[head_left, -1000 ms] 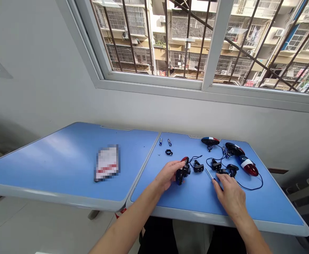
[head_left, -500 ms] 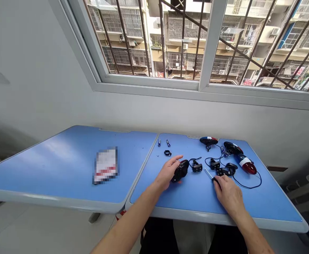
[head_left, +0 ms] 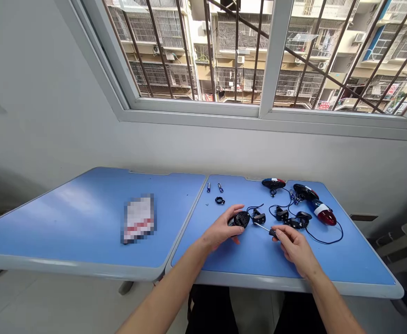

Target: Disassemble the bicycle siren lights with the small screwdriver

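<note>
My left hand (head_left: 223, 228) holds a black oval device (head_left: 239, 221), its dark ribbed face turned upward, with the thumb across its near edge. In my right hand (head_left: 295, 246) is a screwdriver (head_left: 273, 232), gripped by its black handle. The metal shaft points left and its tip lies near a small black box-shaped part (head_left: 258, 217), which has a thin cable. Whether the tip touches that part I cannot tell. Both hands are over the right part of the blue table.
Several red, blue and black lights (head_left: 325, 213) with cables and black switch parts (head_left: 281, 213) lie on the right. A black ring clamp (head_left: 220, 200) and two small cylinders (head_left: 220, 188) are farther back. A blurred packet (head_left: 139, 218) rests on the left table (head_left: 85, 218).
The device in my left hand has turned, showing its ribbed face. My right hand has lifted the screwdriver and moved it left, with its shaft now pointing toward the device.
</note>
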`<state>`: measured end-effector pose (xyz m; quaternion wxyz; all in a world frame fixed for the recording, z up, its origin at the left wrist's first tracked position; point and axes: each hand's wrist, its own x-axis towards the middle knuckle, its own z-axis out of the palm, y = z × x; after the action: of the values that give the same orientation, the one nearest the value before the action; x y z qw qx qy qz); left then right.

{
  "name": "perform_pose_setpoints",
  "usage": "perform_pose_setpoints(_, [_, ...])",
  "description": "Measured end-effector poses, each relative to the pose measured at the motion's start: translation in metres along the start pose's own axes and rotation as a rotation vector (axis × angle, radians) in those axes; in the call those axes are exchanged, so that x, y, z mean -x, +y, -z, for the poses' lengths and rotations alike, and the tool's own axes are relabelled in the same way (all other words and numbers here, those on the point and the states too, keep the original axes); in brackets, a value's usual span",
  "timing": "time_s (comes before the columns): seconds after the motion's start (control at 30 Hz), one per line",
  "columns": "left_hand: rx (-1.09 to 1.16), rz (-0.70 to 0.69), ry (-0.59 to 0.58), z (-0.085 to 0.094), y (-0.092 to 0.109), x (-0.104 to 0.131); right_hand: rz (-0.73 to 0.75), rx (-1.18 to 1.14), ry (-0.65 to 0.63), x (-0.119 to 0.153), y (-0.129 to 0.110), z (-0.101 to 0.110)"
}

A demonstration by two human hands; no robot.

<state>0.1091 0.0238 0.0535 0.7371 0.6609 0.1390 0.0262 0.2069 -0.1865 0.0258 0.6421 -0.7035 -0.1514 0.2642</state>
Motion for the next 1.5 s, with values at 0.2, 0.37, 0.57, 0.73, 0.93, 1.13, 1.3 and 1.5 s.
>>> perform_pose_setpoints(0.2, [-0.15, 0.001, -0.062, 0.006, -0.004, 0.004, 0.079, -0.034, 0.01, 0.0, -0.01, -0.003])
perform_pose_setpoints(0.37, [-0.201, -0.024, -0.148, 0.009, -0.003, 0.01, 0.12, 0.047, 0.01, -0.003, -0.01, -0.001])
perform_pose_setpoints(0.57, [-0.294, -0.07, -0.099, 0.004, 0.001, 0.014, 0.154, 0.155, 0.02, -0.004, -0.009, -0.003])
perform_pose_setpoints(0.73, [-0.411, -0.153, -0.041, 0.007, -0.002, 0.011, 0.181, 0.238, 0.0, -0.001, -0.009, -0.003])
perform_pose_setpoints(0.93, [-0.491, -0.221, -0.013, 0.01, -0.001, 0.012, 0.19, 0.243, 0.002, -0.002, -0.01, -0.002])
perform_pose_setpoints(1.13, [-0.584, -0.323, 0.009, 0.012, -0.003, 0.011, 0.21, 0.24, -0.006, -0.002, -0.011, -0.003])
perform_pose_setpoints(1.3, [-0.611, -0.384, -0.006, 0.014, -0.007, 0.01, 0.212, 0.234, -0.024, -0.002, -0.011, -0.005])
perform_pose_setpoints(1.5, [-0.625, -0.413, -0.013, 0.016, -0.009, 0.01, 0.205, 0.217, -0.013, -0.004, -0.013, -0.01])
